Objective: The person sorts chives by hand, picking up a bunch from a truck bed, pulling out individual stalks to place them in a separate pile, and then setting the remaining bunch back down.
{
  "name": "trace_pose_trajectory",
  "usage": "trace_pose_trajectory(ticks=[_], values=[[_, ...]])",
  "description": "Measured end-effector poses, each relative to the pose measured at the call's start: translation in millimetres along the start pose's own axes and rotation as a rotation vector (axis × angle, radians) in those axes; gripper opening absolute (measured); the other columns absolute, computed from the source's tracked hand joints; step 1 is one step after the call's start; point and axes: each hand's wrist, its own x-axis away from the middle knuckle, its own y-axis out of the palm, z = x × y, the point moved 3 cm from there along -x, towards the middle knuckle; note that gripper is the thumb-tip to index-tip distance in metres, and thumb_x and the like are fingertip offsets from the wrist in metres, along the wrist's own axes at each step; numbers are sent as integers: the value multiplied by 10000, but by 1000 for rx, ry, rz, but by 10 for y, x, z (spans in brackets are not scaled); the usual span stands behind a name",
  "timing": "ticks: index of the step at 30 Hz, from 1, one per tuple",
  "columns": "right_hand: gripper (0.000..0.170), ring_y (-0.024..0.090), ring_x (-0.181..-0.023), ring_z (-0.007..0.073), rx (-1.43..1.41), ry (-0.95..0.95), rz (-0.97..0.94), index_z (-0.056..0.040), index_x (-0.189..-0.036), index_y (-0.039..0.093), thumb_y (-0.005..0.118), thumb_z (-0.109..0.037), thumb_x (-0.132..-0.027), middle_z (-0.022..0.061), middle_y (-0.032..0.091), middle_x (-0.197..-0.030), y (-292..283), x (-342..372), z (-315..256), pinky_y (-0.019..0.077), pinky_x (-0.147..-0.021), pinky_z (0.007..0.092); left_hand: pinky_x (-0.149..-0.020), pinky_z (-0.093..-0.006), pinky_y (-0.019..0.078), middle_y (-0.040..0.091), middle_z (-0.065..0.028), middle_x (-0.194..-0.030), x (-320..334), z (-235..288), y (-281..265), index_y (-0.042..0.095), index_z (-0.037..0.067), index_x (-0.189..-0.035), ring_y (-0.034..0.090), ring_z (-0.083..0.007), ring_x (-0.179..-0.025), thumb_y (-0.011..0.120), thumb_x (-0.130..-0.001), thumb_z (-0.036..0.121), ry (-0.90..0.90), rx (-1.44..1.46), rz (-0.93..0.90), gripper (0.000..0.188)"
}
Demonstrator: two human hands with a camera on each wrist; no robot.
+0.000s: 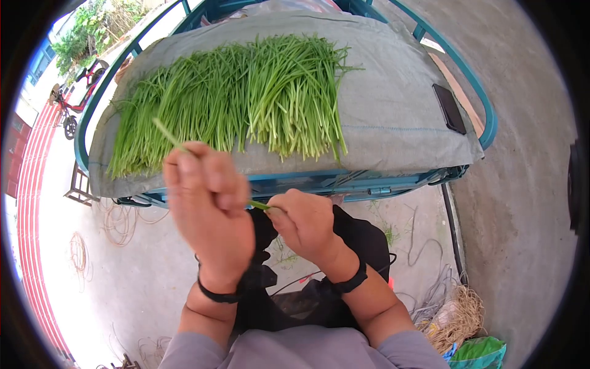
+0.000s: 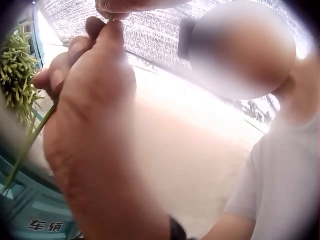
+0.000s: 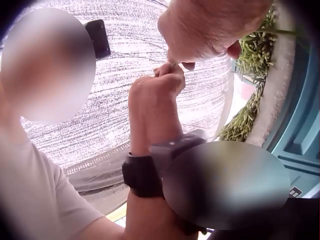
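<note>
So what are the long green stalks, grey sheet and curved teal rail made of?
The long green stalks look like fresh, smooth plant stems with paler ends. The creased grey sheet seems matte woven fabric, canvas or plastic; I can't tell which. The curved teal rail is probably metal tube, its even, smooth sheen suggesting paint.

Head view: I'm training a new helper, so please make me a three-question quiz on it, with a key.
1. Multiple choice: what lies on the grey cloth, to the right of the greens? A) knife B) phone C) cup
2. True or false: the right hand lies flat on the grey cloth.
3. Fill in: the left hand holds a green ____.

Key: 1. B, the phone. 2. False; it pinches the stalk. 3. Stalk.
</note>
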Motion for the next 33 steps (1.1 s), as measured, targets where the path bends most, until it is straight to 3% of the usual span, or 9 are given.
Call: trace_pose_trajectory(ticks=[9,11,13,16,19,23,26,29,33], values=[[102,561,-543,278,132,36,75,-69,-775,591,666,-131,-803,92,563,-662,-314,37,131,437,-492,328,-412,-196,215,283,26,-651,-259,821,-456,441,-10,-1099,228,-48,-531,377,-1008,155,322,74,99,199],[118,544,-506,220,258,77,230,-75,-790,585,621,-165,-859,58,570,-653,-478,50,247,431,-488,310,-413,-198,218,288,23,-646,-245,1007,-552,433,-14,-1101,238,-55,-531,378,-1007,149,394,89,99,196],[155,507,-497,136,-22,613,420,-63,-848,567,561,-205,-912,36,566,-654,-684,204,501,419,-482,287,-416,-200,220,302,18,-638,-197,1239,-707,416,-26,-1116,261,-66,-534,387,-1002,139,502,61,130,203],[192,417,-485,51,-247,575,693,-44,-949,521,510,-236,-946,28,576,-732,-948,84,593,361,-459,216,-425,-200,218,315,15,-647,-34,1427,-662,412,2,-1177,265,-68,-537,408,-998,158,689,21,311,237],[246,469,-509,76,53,725,447,-12,-1025,520,523,-240,-931,69,599,-835,-884,66,702,398,-495,227,-431,-198,217,319,15,-658,16,1341,-554,408,14,-1213,257,-63,-546,416,-997,170,660,2,94,267],[370,558,-582,118,336,721,166,-8,-1183,499,562,-216,-884,83,622,-948,-651,88,813,446,-552,257,-431,-188,230,333,30,-671,18,1084,-301,417,-5,-1253,270,-43,-561,391,-1005,179,533,-59,139,310],[319,550,-581,107,472,658,136,-7,-1133,532,564,-204,-883,80,626,-911,-609,121,982,441,-546,255,-451,-184,263,334,20,-692,19,945,-207,419,-32,-1252,294,-47,-590,391,-1005,170,420,-56,60,320],[279,607,-665,197,299,919,92,-50,-1075,579,549,-251,-883,87,647,-914,-602,37,882,472,-678,335,-489,-185,289,400,32,-698,-11,804,-148,462,-41,-1203,352,-36,-598,369,-1011,201,376,-161,129,323],[214,578,-606,147,238,836,242,-30,-1020,606,555,-187,-882,80,647,-881,-589,31,865,467,-588,283,-515,-196,307,383,21,-678,-51,714,-197,434,-37,-1208,355,-51,-592,353,-1014,182,304,-125,-20,304]])
